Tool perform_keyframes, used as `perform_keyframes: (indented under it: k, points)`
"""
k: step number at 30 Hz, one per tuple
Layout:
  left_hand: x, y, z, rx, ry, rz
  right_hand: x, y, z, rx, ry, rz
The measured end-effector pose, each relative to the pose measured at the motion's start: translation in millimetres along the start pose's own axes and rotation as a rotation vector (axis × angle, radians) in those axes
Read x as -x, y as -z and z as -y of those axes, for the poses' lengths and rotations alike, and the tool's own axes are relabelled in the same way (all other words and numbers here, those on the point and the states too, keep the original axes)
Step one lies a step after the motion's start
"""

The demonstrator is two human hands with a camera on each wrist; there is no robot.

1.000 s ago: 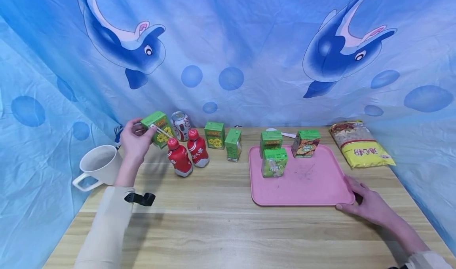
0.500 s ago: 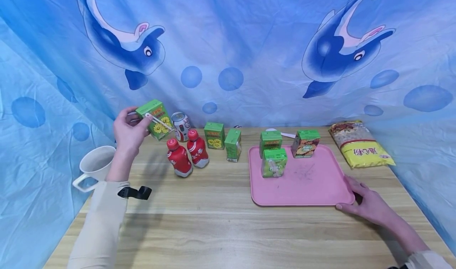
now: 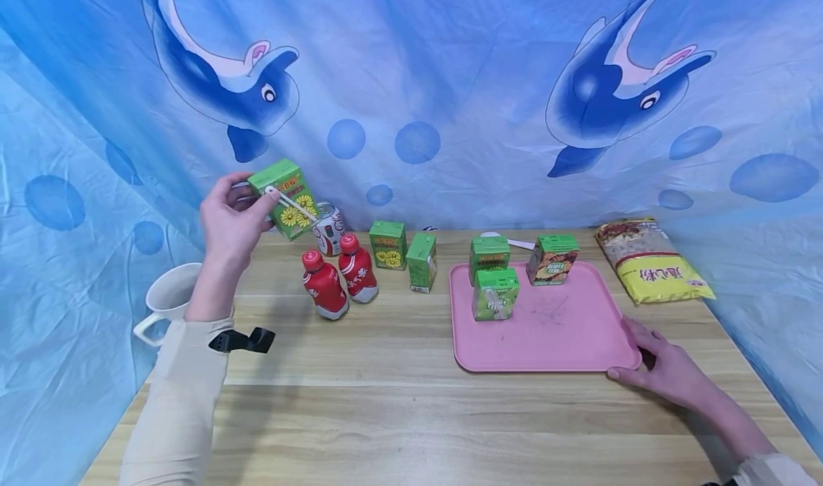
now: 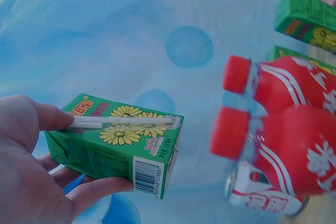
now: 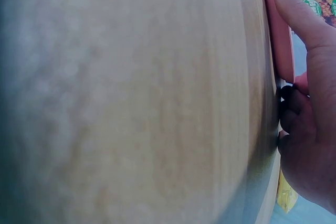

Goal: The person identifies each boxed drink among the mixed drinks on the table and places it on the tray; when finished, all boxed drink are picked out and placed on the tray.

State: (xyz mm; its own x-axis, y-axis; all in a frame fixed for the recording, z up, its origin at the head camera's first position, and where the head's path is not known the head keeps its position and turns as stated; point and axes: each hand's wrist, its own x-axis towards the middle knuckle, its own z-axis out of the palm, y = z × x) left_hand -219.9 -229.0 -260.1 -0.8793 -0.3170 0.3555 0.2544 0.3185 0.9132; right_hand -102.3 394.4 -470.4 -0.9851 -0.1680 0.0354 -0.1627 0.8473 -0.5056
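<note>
My left hand grips a green drink carton with yellow flowers, held tilted in the air above the table's back left. Its thumb lies on the white straw on the carton's front, while the fingers curl round the lower side in the left wrist view. Below and to the right stand two red bottles, with a soda can partly hidden behind the carton. My right hand holds the front right corner of a pink tray, thumb along the front rim. Three small cartons stand on the tray.
Two more green cartons stand between the bottles and the tray. A white mug is at the left, partly behind my forearm. Behind the tray lies a white spoon. A yellow food bag lies to its right.
My left hand has raised the green carton upward, away from the table and the bottles. The right hand and the tray have stayed where they were.
</note>
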Motion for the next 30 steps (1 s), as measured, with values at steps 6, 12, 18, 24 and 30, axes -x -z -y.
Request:
perform_keyframes:
  k: [6,12,18,24,30]
  points:
    - [7.0,-8.6,-19.4,-0.007,-0.039,0.042,0.3,0.0,-0.8,0.006,-0.004,0.004]
    - [15.9,-22.2,-36.7,0.010,-0.066,0.088,0.0,0.6,-1.1,0.010,-0.010,0.008]
    - [22.5,-35.8,-44.9,0.037,-0.074,0.131,-0.6,0.4,-0.2,0.005,-0.011,0.009]
    - [26.5,-50.8,-48.0,0.055,-0.094,0.164,-0.7,0.0,-0.3,0.004,-0.013,0.011]
    - [34.0,-68.8,-51.9,0.061,-0.109,0.215,-0.8,-0.4,-2.1,0.001,-0.011,0.013]
